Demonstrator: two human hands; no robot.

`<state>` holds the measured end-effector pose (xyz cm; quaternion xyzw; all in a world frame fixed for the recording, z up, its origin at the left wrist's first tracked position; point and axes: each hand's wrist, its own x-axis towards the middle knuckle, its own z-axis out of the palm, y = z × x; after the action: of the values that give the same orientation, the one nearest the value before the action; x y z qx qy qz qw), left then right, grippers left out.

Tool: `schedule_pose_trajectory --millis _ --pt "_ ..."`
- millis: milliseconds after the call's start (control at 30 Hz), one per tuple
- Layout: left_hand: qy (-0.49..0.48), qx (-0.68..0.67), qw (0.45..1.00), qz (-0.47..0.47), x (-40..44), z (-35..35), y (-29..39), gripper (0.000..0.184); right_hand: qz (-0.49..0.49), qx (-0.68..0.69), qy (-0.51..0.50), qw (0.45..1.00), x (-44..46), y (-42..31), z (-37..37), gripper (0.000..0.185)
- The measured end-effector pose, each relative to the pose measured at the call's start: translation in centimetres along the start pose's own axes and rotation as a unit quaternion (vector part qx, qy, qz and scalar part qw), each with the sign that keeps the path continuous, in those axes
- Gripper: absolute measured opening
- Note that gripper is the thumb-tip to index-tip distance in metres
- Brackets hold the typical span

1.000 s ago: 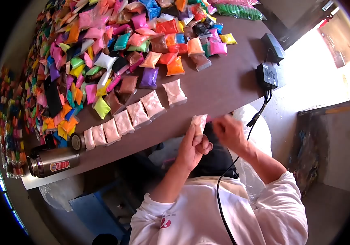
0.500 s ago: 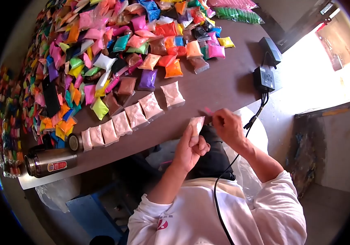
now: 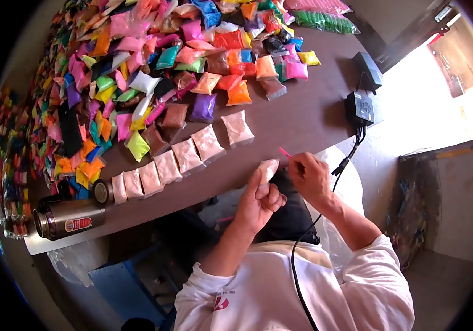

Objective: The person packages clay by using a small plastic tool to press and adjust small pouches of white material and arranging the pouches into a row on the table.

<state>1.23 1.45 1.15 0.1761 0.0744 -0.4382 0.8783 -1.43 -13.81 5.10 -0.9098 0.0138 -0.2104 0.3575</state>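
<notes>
My left hand (image 3: pixel 261 198), at the table's front edge, is closed around a small pale pink packet (image 3: pixel 269 170) that stands up from its fingers. To its right, my right hand (image 3: pixel 309 174) pinches a thin bright pink stick (image 3: pixel 285 152), whose tip points up and left over the table. What part of the stick lies inside the fingers is hidden. A slanting row of several similar pale pink packets (image 3: pixel 185 156) lies on the table to the left of my hands. One more pale packet (image 3: pixel 237 129) lies at the upper right end of that row.
A large heap of colourful packets (image 3: pixel 137 83) covers the table's (image 3: pixel 297 110) far left. A steel flask (image 3: pixel 73 218) lies at the left front edge beside its round lid (image 3: pixel 102 191). A black box with cables (image 3: pixel 360 108) sits at the right edge; a black cable hangs across my body.
My right hand has shifted slightly down, and the pink stick shows more clearly now. The left hand keeps its hold on the packet. The view has shifted slightly.
</notes>
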Motion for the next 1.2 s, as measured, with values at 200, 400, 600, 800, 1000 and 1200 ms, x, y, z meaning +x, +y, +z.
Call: schedule_pose_trajectory --millis 200,400,600,800,1000,1200 --pt "0.016 -0.040 0.999 -0.021 0.0 -0.6 -0.2 0.051 -0.034 0.009 -0.026 0.999 0.1 0.8 0.9 0.014" --pt "0.030 -0.081 0.996 -0.032 -0.1 -0.7 0.4 0.054 -0.095 0.048 -0.031 0.994 -1.0 -0.8 1.2 0.016" --pt "-0.017 -0.083 0.996 -0.003 -0.2 -0.4 0.6 0.052 -0.050 0.050 -0.022 0.997 -0.8 -0.6 1.2 0.013" --pt "0.002 -0.081 0.997 0.003 -0.2 -0.3 0.4 0.052 -0.047 0.054 -0.027 0.997 0.1 -1.6 0.5 0.011" --pt "-0.020 -0.023 1.000 0.004 -0.2 -0.7 0.3 0.053 0.041 0.004 -0.014 0.999 1.1 0.4 0.3 0.009" --pt "0.000 0.000 1.000 -0.003 -0.1 -0.7 0.0 0.054 -0.011 -0.010 -0.058 0.998 1.1 0.2 0.5 0.010"
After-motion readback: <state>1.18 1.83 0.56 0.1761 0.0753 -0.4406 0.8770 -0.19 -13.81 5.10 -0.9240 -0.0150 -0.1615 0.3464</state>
